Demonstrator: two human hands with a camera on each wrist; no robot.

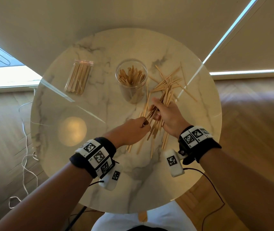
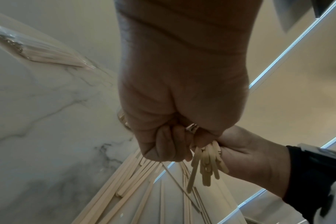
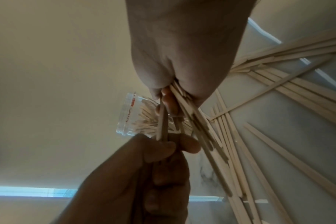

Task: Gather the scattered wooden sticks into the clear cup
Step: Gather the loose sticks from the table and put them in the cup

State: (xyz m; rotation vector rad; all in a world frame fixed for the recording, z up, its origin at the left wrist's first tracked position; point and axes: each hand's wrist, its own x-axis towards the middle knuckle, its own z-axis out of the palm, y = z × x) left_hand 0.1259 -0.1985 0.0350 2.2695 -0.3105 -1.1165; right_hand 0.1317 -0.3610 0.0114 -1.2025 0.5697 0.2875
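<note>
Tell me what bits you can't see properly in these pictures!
- Head view: how many sticks the left hand and right hand hold; the fingers hide the bundle.
- Right wrist view: the clear cup is half hidden behind the fingers, its red lettering too blurred to read.
- Left wrist view: the packet of sticks is blurred at the edge.

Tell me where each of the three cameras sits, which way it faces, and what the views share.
Head: worn on the head, looking down at the round marble table; shows both forearms, the left hand and right hand gripping a bundle of sticks near the clear cup.
Left wrist: sits under the left wrist, looking along the left hand at the bundle; the right hand shows too.
Right wrist: looks along the right hand toward the cup; the left hand shows.
Shared: both hands, bundle, loose sticks.
</note>
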